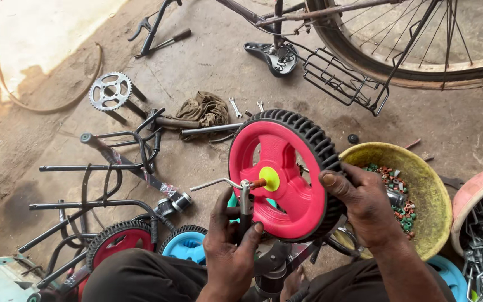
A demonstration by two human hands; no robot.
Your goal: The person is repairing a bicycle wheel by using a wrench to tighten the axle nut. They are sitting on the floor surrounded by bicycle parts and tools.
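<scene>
Gripping the crank tool [240, 202] in your left hand [231, 246], your right hand [364, 207] clasped the pink wheel [278, 173]; its axle fastening looked unfinished.

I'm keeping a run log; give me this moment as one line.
left hand: grips metal tool at yellow hub | right hand: holds pink wheel by tyre | yellow bowl: beside
</scene>
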